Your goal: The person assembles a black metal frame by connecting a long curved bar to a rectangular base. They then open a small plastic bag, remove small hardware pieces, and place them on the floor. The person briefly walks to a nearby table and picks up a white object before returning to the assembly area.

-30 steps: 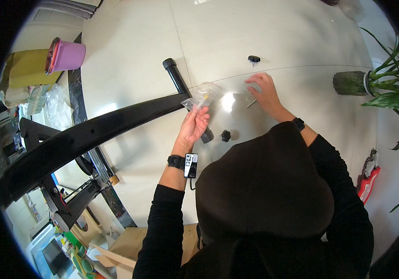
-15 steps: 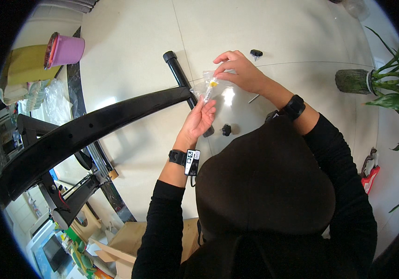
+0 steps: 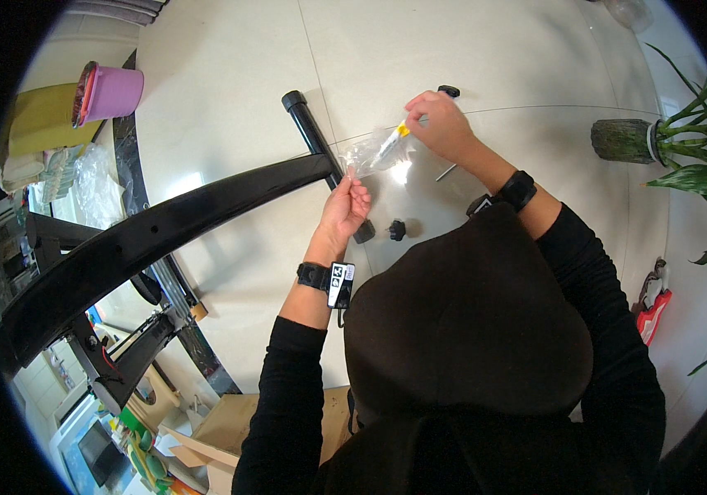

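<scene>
Over the floor, my left hand (image 3: 345, 206) pinches the lower left edge of a clear plastic bag (image 3: 360, 157). Inside or against the bag lies a slim white tube with a yellow end (image 3: 388, 147), slanting up to the right. My right hand (image 3: 442, 128) is closed at that yellow end; its fingertips are partly hidden, and I cannot tell whether they also grip the film. Just left of my left hand a black metal crossbar (image 3: 310, 124) with end caps rests on the floor, joined to a long curved black beam (image 3: 172, 210).
One black knob (image 3: 397, 230) lies below the bag, another black knob (image 3: 449, 91) beyond my right hand. A thin metal rod (image 3: 446, 172) is nearby. At left stand a pink bucket (image 3: 116, 92) and, lower, a cardboard box (image 3: 225, 425); a potted plant (image 3: 624, 142) is at right.
My right hand has moved up and to the right, and the tube has shifted the same way. The bag is stretched out more between my hands; my left hand stays nearly in place.
</scene>
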The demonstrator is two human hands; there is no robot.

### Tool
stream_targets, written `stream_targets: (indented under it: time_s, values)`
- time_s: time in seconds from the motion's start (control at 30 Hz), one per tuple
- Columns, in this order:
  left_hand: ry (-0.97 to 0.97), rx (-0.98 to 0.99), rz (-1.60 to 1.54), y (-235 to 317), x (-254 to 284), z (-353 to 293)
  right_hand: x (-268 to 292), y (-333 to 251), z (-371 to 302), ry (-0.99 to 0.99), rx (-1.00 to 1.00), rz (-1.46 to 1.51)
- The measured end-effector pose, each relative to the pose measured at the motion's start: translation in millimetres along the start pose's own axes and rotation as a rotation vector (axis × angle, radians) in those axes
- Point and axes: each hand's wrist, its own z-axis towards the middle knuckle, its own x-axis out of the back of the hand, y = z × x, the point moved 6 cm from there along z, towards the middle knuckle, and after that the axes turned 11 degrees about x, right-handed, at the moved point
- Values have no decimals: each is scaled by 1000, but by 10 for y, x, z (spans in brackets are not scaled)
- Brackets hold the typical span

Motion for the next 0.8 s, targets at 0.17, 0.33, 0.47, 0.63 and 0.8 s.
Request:
stream_targets:
  time_s: [0.17,0.33,0.47,0.63,0.8]
  values:
    - [-124,26,-72,-5,62,69,157,386,-120,70,-333,165]
    - [85,-39,-49,-11,318,211,100,518,-258,12,-691,452]
    - [67,-40,134,1,342,293,45,501,-317,85,-869,635]
    - [374,-49,684,44,360,219,36,461,-327,120,-926,686]
    - [743,-685,1293,360,-66,-198,38,373,-281,97,-916,698]
